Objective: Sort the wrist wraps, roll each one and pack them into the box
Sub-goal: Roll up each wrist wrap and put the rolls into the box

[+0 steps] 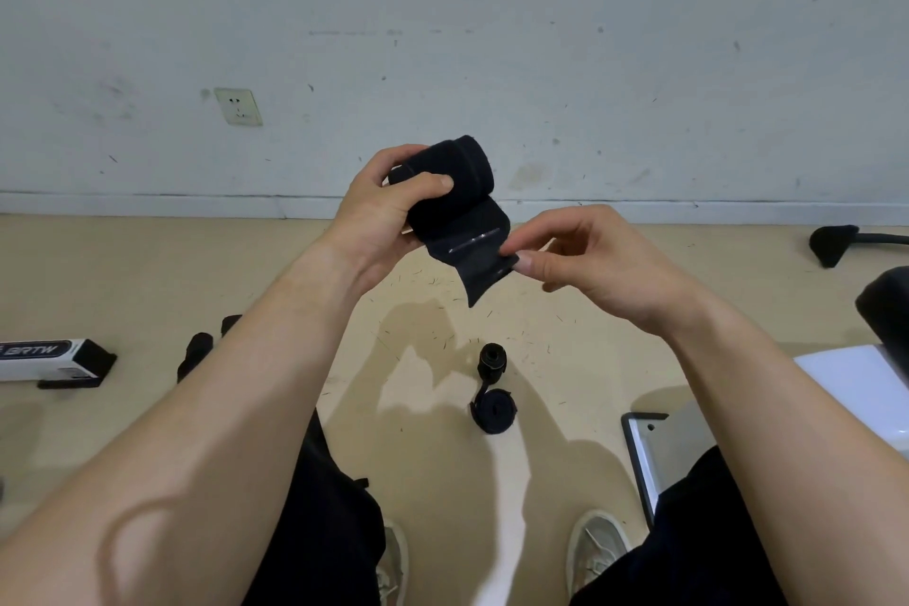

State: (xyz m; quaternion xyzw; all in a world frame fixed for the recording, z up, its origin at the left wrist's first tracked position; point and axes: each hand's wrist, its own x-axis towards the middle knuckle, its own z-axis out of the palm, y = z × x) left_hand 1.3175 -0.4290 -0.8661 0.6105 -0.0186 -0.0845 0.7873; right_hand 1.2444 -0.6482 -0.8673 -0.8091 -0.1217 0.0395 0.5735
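I hold a black wrist wrap [460, 192] in the air in front of me, mostly wound into a roll. My left hand [388, 207] grips the roll, thumb across its front. My right hand [580, 256] pinches the loose tail end of the wrap, which hangs down from the roll. On the floor below lie two rolled black wraps [493, 389], one behind the other. More black wraps [196, 352] lie on the floor at the left, partly hidden by my left forearm. A white and black box [49, 357] lies at the far left.
A white wall with a socket [238, 107] stands behind. A black pad on an arm [836, 241] and a white bench part [856, 384] are at the right. A grey panel [654, 453] lies by my right knee. My shoes [595, 546] rest on the beige floor.
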